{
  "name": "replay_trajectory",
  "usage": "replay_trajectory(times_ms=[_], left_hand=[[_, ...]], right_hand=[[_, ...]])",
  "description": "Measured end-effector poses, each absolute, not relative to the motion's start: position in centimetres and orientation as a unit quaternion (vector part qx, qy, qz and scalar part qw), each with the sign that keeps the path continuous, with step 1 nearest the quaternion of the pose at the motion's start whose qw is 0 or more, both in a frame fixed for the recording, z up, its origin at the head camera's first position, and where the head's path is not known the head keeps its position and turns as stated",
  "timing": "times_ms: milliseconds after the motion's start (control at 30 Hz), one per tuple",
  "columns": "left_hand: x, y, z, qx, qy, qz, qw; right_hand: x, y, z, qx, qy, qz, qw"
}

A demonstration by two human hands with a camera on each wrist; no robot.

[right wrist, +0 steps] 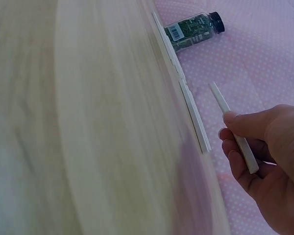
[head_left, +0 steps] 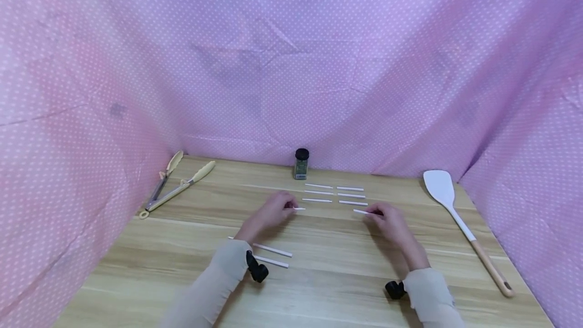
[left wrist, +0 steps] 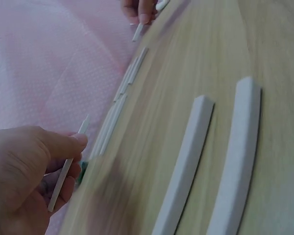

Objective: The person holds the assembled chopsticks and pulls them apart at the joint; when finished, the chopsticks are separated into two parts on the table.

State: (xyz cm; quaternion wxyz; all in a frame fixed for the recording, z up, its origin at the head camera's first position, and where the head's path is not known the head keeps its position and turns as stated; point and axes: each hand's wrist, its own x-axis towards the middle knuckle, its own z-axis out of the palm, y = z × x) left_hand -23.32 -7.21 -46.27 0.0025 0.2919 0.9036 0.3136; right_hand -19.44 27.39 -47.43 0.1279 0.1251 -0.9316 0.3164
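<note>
My left hand pinches a thin white stick between thumb and fingers, just left of the laid-out sticks. On the other side my right hand grips a similar white stick, its free end pointing left. Between and beyond the hands, several white sticks lie in two side-by-side columns of short rows. Closer to me, more white sticks rest on the table near my left forearm, which partly covers them. Both held sticks appear raised off the table in the wrist views.
A small spice jar with a black lid stands at the back of the wooden table. Tongs lie spread at the left, and a white spatula with a wooden handle lies at the right. Pink dotted cloth surrounds the table's back and sides.
</note>
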Motion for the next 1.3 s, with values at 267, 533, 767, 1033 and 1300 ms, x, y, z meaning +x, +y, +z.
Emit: replay_trajectory(times_ms=[267,533,767,1033,1300], left_hand=[[-23.9,-3.8,-47.2,0.304,0.908,0.288,0.008],[-24.4,-1.6,-48.2,0.296,0.913,0.280,0.004],[-24.4,-0.4,-48.3,0.277,0.924,0.265,-0.008],[-24.3,0.6,-48.3,0.266,0.926,0.268,-0.016],[-24.1,1.2,-48.7,0.260,0.922,0.283,-0.036]], right_hand=[[-20.2,26.4,-47.8,0.128,-0.932,0.323,0.102],[-21.0,25.5,-48.2,0.151,-0.933,0.311,0.101],[-21.6,25.4,-48.5,0.163,-0.936,0.295,0.103],[-21.8,25.6,-48.8,0.179,-0.934,0.287,0.118],[-21.8,25.4,-48.7,0.187,-0.933,0.281,0.122]])
